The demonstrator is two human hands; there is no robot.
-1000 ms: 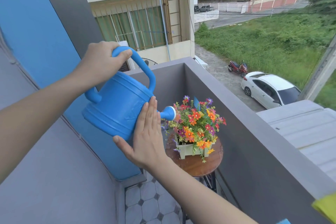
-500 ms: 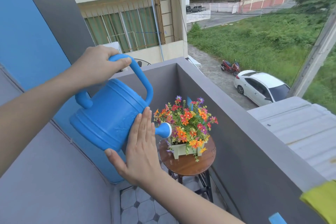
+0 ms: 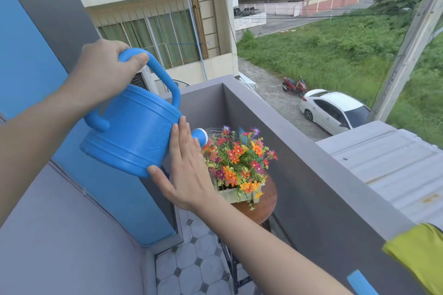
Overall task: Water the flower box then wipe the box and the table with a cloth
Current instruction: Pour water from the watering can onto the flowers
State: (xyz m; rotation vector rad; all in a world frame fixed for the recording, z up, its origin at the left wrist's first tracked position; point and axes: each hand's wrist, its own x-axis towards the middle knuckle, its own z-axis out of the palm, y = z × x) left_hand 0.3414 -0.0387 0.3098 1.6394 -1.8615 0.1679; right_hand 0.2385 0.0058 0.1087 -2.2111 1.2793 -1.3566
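A blue watering can (image 3: pixel 134 132) is tilted toward a pale green flower box (image 3: pixel 236 195) full of orange, red and purple flowers. My left hand (image 3: pixel 105 72) grips the can's top handle. My right hand (image 3: pixel 185 175) lies flat, fingers straight, against the can's lower front side. The can's spout head (image 3: pixel 201 136) sits just above the flowers' left edge, and a fine spray of water leaves it. The box stands on a small round wooden table (image 3: pixel 266 203). A yellow cloth (image 3: pixel 417 254) lies on the balcony ledge at lower right.
A grey balcony wall (image 3: pixel 311 187) runs along the right of the table, with a blue wall (image 3: pixel 26 60) on the left. The floor is tiled (image 3: pixel 191 266). A blue object (image 3: pixel 360 282) sits on the ledge by the cloth. Street, white car and grass lie far below.
The can has tipped further and its spout has risen over the flowers; water now sprays out. Both hands keep the same hold.
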